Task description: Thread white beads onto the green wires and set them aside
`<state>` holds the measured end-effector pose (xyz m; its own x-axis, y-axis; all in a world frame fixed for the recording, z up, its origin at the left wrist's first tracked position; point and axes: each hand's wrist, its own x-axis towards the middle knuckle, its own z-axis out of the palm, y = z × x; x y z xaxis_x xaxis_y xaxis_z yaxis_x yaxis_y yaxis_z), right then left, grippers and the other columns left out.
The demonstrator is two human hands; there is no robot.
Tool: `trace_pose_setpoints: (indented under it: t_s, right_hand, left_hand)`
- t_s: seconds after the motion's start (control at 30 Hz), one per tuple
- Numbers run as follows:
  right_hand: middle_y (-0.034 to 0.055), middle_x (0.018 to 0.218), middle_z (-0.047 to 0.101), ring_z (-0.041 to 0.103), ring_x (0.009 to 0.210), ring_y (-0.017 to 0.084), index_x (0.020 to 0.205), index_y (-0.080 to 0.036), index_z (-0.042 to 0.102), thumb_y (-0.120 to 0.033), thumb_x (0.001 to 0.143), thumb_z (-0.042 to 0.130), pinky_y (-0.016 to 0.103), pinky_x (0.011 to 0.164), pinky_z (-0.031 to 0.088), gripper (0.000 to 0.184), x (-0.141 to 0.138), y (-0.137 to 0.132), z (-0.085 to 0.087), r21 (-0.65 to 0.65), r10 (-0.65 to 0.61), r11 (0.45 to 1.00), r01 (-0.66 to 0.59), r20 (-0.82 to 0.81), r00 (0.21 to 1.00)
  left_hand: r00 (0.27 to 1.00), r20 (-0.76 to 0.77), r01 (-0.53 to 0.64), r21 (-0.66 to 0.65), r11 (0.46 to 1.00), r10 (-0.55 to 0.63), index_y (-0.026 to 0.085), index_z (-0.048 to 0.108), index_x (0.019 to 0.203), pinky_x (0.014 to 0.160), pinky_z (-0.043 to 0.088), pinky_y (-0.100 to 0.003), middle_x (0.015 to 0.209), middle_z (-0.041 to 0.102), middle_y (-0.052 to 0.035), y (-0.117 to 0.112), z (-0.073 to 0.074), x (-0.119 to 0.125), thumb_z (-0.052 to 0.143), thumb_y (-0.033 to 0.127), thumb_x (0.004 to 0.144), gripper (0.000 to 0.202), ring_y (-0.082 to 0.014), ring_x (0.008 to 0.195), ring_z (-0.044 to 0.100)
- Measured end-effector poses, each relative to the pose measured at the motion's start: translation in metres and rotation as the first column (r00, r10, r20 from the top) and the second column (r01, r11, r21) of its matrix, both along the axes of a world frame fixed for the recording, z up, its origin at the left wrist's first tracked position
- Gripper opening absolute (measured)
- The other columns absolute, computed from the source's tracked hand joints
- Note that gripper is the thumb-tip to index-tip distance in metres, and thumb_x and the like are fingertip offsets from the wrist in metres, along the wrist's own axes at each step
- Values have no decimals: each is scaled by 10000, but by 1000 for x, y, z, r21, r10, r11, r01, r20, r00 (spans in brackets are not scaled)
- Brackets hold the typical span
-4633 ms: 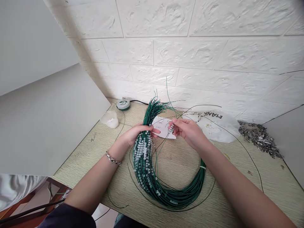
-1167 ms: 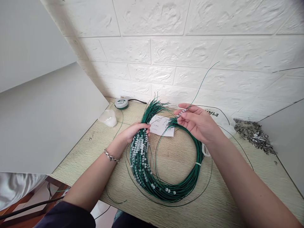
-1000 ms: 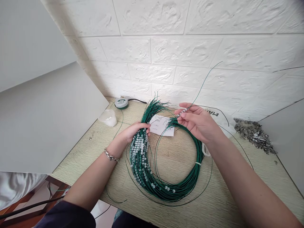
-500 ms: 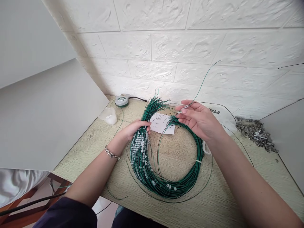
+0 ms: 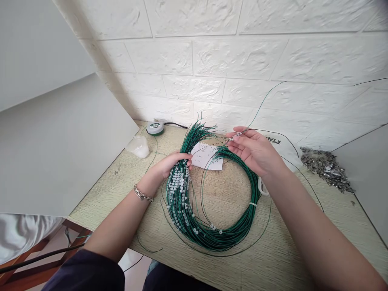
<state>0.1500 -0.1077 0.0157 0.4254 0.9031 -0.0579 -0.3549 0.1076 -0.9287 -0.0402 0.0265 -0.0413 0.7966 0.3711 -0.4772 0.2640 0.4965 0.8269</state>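
Note:
A thick coil of thin green wires (image 5: 239, 226) lies on the wooden table, many small white beads (image 5: 178, 182) threaded along its left side. My left hand (image 5: 177, 161) is wrapped round the bundle just above those beads, below the loose upper ends. Over the coil's other end, my right hand (image 5: 248, 147) pinches a thin green wire (image 5: 260, 107) between thumb and fingers. A few small white beads (image 5: 235, 136) sit on that wire at the fingertips. The wire's free tip curves up against the wall. A white tie (image 5: 252, 204) binds the coil on the right.
A handwritten paper (image 5: 206, 157) lies behind the coil. At the back left are a tape measure (image 5: 155, 128) and a translucent cup (image 5: 138, 146). A white bag (image 5: 285, 151) and a heap of small metal parts (image 5: 325, 169) lie to the right, near a textured white wall (image 5: 209, 89).
My right hand has moved slightly, and the wire tip it holds has dipped a little to the right. Loose beads low on the coil have shifted up and left. My left hand keeps its grip.

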Motion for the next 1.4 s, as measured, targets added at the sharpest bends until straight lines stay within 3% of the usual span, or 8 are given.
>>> trace_pose_setpoints:
  t_s: [0.4, 0.53, 0.77, 0.93, 0.97, 1.07, 1.13, 1.4]
  right_hand:
    - [-14, 844, 626, 573, 712, 85, 825, -211, 549, -154, 646, 633, 255, 748, 480, 206, 2, 0, -2, 11, 3, 1000, -3, 32, 999]
    - [-14, 835, 628, 572, 715, 87, 830, -210, 549, -146, 640, 634, 258, 751, 477, 218, 1, 0, -2, 27, -1, 1000, 0, 18, 1000]
    - [-10, 830, 632, 571, 716, 78, 833, -204, 563, -150, 643, 641, 239, 727, 467, 212, -3, -2, 4, 34, 66, 997, -65, -16, 998]
    - [6, 799, 638, 579, 757, 100, 818, -185, 570, -171, 637, 651, 276, 774, 450, 199, -16, -1, 2, 42, 147, 988, -148, 24, 989]
    - [6, 790, 639, 581, 770, 105, 828, -184, 569, -174, 640, 650, 280, 783, 444, 205, -19, 0, 0, 51, 155, 986, -157, 40, 987]
    - [12, 808, 646, 584, 770, 108, 857, -185, 564, -184, 656, 636, 267, 753, 441, 214, -28, 3, -7, 44, 185, 981, -190, 102, 977]
    - [18, 829, 644, 583, 735, 105, 858, -181, 560, -184, 670, 616, 250, 701, 444, 196, -34, 5, -13, 5, 215, 976, -218, 136, 967]
    - [-6, 739, 601, 569, 744, 115, 882, -186, 490, -264, 718, 570, 277, 754, 420, 199, -44, 12, -32, -54, 277, 961, -272, 222, 935]
  left_hand:
    - [998, 15, -55, 31, 998, 55, 122, 480, 563, 449, 402, -202, 536, 499, -18, -3, 10, -1, 598, 279, 649, 215, -104, 504, 502]
    - [994, -58, -75, 245, 967, 92, 119, 517, 590, 454, 379, -208, 567, 505, -18, 1, 10, -5, 600, 320, 644, 224, -103, 504, 489]
    - [963, -182, 1, 742, 671, 201, 141, 604, 874, 619, 390, -233, 779, 603, -25, 5, 14, -4, 614, 400, 624, 360, -163, 707, 526]
    - [912, 88, -262, 876, 404, 400, 168, 492, 1117, 871, 338, -281, 1125, 508, -82, -22, 38, 5, 599, 422, 656, 537, -205, 1013, 453]
    - [915, 139, -306, 849, 430, 378, 174, 497, 1105, 880, 337, -278, 1129, 504, -80, -30, 43, 7, 562, 422, 694, 484, -194, 1016, 454]
    - [970, 149, -244, 531, 811, 194, 155, 500, 1061, 759, 420, -270, 961, 568, -87, -51, 53, 16, 432, 442, 781, 407, -157, 839, 542]
    - [986, 147, -114, 244, 963, 80, 148, 498, 1045, 613, 446, -236, 861, 576, -80, -59, 55, 20, 385, 460, 799, 413, -122, 681, 557]
    - [984, 118, -153, 209, 966, 130, 137, 530, 769, 313, 78, -147, 598, 411, 40, -54, 41, 22, 542, 452, 714, 320, 9, 352, 236]
